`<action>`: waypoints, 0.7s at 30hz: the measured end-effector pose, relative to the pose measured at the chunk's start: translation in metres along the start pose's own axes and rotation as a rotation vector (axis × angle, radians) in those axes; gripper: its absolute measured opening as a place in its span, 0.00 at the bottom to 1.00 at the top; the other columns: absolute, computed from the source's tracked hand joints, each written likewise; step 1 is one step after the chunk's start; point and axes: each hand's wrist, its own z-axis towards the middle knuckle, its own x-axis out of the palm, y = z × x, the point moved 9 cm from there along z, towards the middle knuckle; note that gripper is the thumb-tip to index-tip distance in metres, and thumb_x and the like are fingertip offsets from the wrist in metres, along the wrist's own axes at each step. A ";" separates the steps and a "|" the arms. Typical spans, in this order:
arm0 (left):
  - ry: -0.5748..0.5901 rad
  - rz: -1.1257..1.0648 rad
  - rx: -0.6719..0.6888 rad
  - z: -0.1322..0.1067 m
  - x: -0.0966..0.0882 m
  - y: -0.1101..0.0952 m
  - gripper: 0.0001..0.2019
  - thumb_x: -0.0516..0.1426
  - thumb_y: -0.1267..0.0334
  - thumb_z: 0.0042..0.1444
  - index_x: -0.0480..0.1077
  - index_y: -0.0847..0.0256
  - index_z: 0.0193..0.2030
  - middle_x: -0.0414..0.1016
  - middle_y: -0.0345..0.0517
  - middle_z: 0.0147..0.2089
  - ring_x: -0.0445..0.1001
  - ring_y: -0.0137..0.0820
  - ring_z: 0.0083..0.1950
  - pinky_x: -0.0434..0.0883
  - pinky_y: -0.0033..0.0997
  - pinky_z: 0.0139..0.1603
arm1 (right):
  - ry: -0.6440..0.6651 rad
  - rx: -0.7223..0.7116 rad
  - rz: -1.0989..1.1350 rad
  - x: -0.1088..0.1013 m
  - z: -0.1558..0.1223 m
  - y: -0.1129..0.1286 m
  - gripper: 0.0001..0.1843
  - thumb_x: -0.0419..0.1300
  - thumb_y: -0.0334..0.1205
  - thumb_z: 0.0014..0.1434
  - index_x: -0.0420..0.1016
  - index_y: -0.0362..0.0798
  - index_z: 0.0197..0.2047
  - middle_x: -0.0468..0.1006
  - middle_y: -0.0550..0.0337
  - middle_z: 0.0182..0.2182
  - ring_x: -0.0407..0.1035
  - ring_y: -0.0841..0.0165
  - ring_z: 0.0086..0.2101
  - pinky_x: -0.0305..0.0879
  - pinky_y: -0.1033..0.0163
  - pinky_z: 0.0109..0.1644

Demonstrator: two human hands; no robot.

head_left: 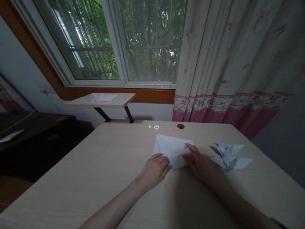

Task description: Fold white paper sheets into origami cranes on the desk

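A white sheet of paper (pixel 175 147) with a crease near its left side lies on the desk in front of me. My left hand (pixel 156 167) is closed at the paper's lower left edge, its fingers curled over it and the thumb near the bottom corner. On the right side of the paper rests my right hand (pixel 196 160), thumb and forefinger apart and touching the surface. Just right of that hand stand folded paper figures (pixel 230 157) with pointed wing-like flaps, close together, so I cannot tell exactly where one ends.
The pale wooden desk (pixel 107 165) has a round brown cable hole (pixel 180 126) near its back edge. At the back left, a small raised shelf (pixel 116 103) on black legs carries white paper (pixel 105 97). A curtain (pixel 214 105) hangs behind, beside a barred window (pixel 150 41).
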 end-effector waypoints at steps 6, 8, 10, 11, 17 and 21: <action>-0.004 -0.215 -0.026 -0.005 -0.003 0.002 0.14 0.49 0.58 0.67 0.72 0.60 0.35 0.79 0.44 0.39 0.78 0.33 0.39 0.74 0.31 0.45 | -0.083 -0.194 0.000 0.007 -0.003 0.006 0.26 0.47 0.45 0.66 0.51 0.50 0.65 0.68 0.47 0.59 0.65 0.58 0.56 0.64 0.48 0.58; -0.018 -0.313 -0.031 -0.006 -0.004 0.004 0.13 0.50 0.58 0.66 0.73 0.59 0.35 0.80 0.44 0.42 0.79 0.32 0.41 0.74 0.30 0.45 | -0.101 -0.198 -0.002 0.006 -0.003 0.005 0.27 0.47 0.44 0.66 0.48 0.50 0.66 0.66 0.47 0.60 0.63 0.58 0.58 0.62 0.48 0.60; -0.026 -0.411 -0.027 -0.007 -0.003 0.007 0.13 0.52 0.57 0.65 0.73 0.58 0.34 0.79 0.43 0.45 0.78 0.32 0.45 0.73 0.28 0.47 | -0.114 -0.203 -0.008 0.005 -0.003 0.006 0.28 0.47 0.43 0.66 0.47 0.50 0.67 0.65 0.46 0.61 0.61 0.59 0.60 0.60 0.47 0.62; -0.021 -0.454 -0.020 -0.007 -0.002 0.008 0.12 0.53 0.56 0.65 0.73 0.58 0.34 0.79 0.43 0.47 0.78 0.32 0.47 0.72 0.28 0.49 | -0.118 -0.209 -0.011 0.003 -0.003 0.007 0.28 0.47 0.42 0.66 0.46 0.50 0.68 0.64 0.46 0.61 0.60 0.59 0.60 0.59 0.47 0.62; 0.085 -0.481 -0.047 -0.007 0.009 0.018 0.17 0.58 0.51 0.61 0.69 0.55 0.52 0.71 0.45 0.60 0.70 0.35 0.59 0.66 0.34 0.60 | -0.156 -0.281 -0.051 0.000 -0.003 0.015 0.27 0.48 0.40 0.66 0.50 0.50 0.66 0.67 0.46 0.59 0.61 0.59 0.59 0.60 0.47 0.62; 0.138 -0.343 -0.051 -0.009 0.017 0.025 0.31 0.57 0.47 0.60 0.56 0.56 0.66 0.62 0.51 0.66 0.62 0.40 0.66 0.61 0.43 0.65 | -0.205 -0.301 -0.048 -0.002 -0.003 0.016 0.26 0.48 0.39 0.66 0.52 0.50 0.66 0.68 0.47 0.58 0.63 0.59 0.58 0.62 0.46 0.61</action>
